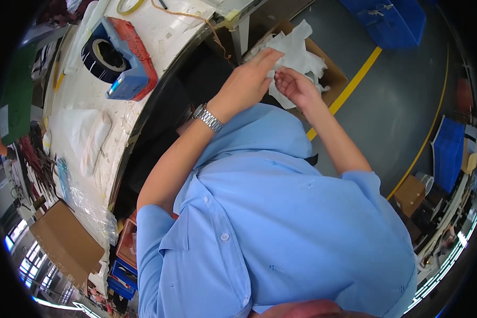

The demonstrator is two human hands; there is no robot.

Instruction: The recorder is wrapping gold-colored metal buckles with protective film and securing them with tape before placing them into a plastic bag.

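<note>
Both of my hands are raised over a cardboard box [334,90] with crumpled white sheets [297,53] in it, beyond my lap. My left hand [246,82], with a silver watch [209,116] on the wrist, has its fingers stretched out to the right; nothing shows in it. Close beside it, my right hand [297,89] is turned partly palm up, its fingers curled in. Whether anything small sits between those fingers cannot be made out. The fingertips of the two hands are near each other, in front of the white sheets.
At left, a white worktable [143,114] carries a blue and red tape dispenser [132,58] with a dark roll [105,59], plus clear plastic bags [90,212]. A brown carton [69,244] stands lower left. Blue bins [392,24] and yellow floor lines [358,79] lie right.
</note>
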